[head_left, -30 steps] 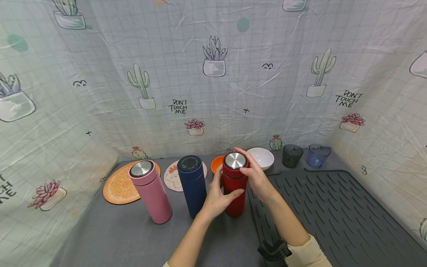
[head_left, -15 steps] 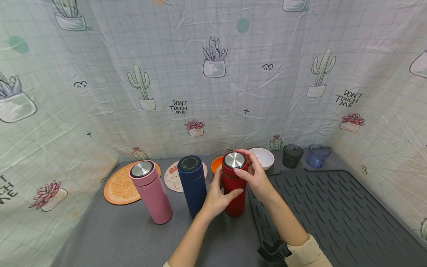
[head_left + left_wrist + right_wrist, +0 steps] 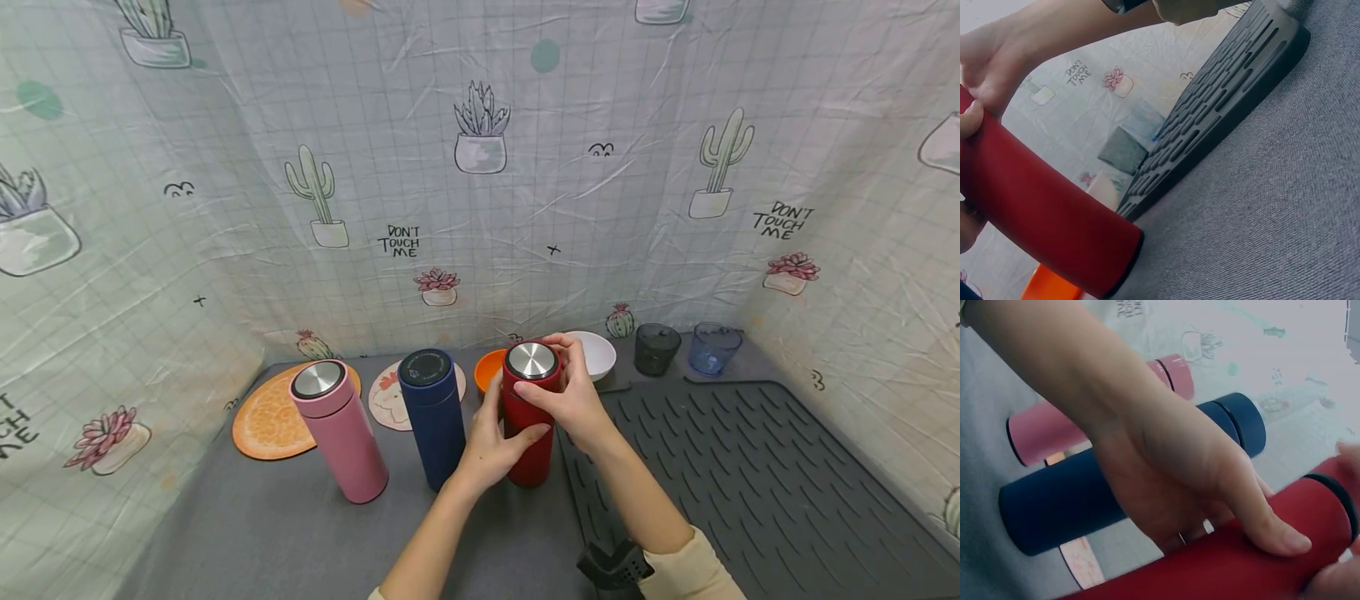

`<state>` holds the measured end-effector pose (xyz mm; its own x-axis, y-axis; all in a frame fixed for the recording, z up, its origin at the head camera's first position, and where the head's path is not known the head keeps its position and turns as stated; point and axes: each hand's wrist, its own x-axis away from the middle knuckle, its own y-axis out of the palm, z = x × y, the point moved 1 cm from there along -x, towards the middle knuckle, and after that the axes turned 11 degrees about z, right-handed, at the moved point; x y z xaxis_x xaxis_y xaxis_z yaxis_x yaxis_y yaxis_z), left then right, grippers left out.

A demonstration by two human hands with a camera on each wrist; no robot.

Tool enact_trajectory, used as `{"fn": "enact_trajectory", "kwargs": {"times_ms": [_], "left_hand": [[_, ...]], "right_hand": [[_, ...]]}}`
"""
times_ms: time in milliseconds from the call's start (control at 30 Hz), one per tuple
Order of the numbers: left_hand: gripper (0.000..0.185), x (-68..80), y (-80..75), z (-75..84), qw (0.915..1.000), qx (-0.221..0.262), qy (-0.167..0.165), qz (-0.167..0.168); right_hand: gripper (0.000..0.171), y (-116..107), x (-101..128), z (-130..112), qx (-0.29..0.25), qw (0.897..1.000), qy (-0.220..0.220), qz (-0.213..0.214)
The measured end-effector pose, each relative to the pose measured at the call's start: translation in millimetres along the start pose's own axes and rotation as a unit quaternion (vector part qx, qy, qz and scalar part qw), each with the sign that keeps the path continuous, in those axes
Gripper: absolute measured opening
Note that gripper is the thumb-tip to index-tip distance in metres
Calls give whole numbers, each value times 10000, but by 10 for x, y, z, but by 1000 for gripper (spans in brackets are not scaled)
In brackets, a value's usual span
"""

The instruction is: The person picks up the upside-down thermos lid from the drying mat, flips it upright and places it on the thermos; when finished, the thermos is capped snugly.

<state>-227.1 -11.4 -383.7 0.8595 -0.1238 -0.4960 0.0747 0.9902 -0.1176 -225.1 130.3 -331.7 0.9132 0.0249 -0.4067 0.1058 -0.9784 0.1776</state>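
Note:
A red thermos (image 3: pixel 531 454) with a shiny steel-topped lid (image 3: pixel 532 360) stands upright on the grey cloth. My left hand (image 3: pixel 487 446) grips its body from the left, thumb across the front. Around the lid from the right curl the fingers of my right hand (image 3: pixel 576 400), its thumb at the lid's lower edge. In the left wrist view the base of the red thermos (image 3: pixel 1104 250) meets the cloth. The right wrist view has my left hand (image 3: pixel 1210 494) wrapped on the body, below the dark ring under the lid.
A blue thermos (image 3: pixel 435 425) stands just left of my left hand, and a pink thermos (image 3: pixel 348 442) farther left. Behind are an orange-slice mat (image 3: pixel 262 417), a round pink mat (image 3: pixel 386 400), an orange bowl (image 3: pixel 487 371), a white bowl (image 3: pixel 596 354) and two glasses (image 3: pixel 657 350). A ridged black mat (image 3: pixel 735 467) lies right.
My right hand has turned around the lid, its thumb moving left across the front and its fingers drawing back at the far side. My left hand keeps its grip on the red thermos.

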Motion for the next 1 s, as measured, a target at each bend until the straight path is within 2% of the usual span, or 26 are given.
{"fn": "enact_trajectory", "kwargs": {"times_ms": [167, 233, 367, 533, 700, 867, 1000], "left_hand": [[77, 3, -2, -19, 9998, 86, 137, 91], [78, 5, -2, -20, 9998, 57, 167, 94], [80, 7, 6, -10, 9998, -41, 186, 111], [79, 13, 8, -12, 9997, -97, 189, 146], [79, 19, 5, -10, 9998, -76, 191, 78], [78, 14, 2, -2, 9995, -79, 267, 150], [80, 16, 4, -2, 9994, -121, 271, 164]], "right_hand": [[56, 1, -5, -7, -263, 9986, -199, -402], [52, 5, -10, 5, -296, 9991, -208, -238], [55, 17, 2, 23, -294, 9992, -175, 210], [58, 14, 8, 33, -369, 9992, -155, -64], [60, -7, 5, 42, -111, 9999, -53, 85], [57, -4, -2, 40, -97, 9997, -146, -174], [54, 21, 9, 48, -58, 9997, -224, 72]]}}
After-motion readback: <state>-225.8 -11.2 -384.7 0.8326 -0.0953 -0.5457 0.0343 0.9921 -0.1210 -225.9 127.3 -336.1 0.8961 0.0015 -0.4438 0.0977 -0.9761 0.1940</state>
